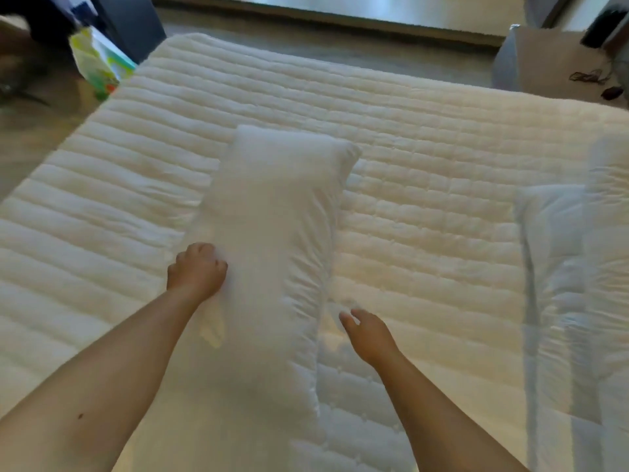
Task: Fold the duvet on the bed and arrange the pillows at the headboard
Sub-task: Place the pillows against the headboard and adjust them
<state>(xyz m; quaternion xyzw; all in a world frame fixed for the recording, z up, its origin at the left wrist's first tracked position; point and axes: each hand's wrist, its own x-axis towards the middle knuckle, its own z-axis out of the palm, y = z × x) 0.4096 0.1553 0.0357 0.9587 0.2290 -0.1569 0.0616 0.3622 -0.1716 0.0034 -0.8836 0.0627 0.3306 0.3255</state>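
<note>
Right now your left hand (pixel 197 269) is curled into a closed grip on the left edge of the white pillow (pixel 275 240), knuckles up, pressing into the fabric a little below the middle of the frame. Your right hand (pixel 369 335) hovers open, fingers loosely spread, just beside the pillow's right edge; whether it touches the fabric cannot be told. The pillow lies lengthwise, running from the bottom centre of the frame up toward the middle, on the quilted mattress (pixel 425 137) of the bed, which fills most of the view. Its right side is gathered into small creases along the seam. At the right edge of the frame lies more white bedding, the duvet (pixel 571 274), in long soft folds on the mattress, well apart from the pillow and from both your hands. Beyond the bed, in the upper left corner, a green and white package (pixel 98 63) sits by the mattress corner beside something dark and blurred. In the upper right, a pale cushion-like shape (pixel 531 59) stands on the floor, with a dark cable (pixel 592 76) just beside it.
</note>
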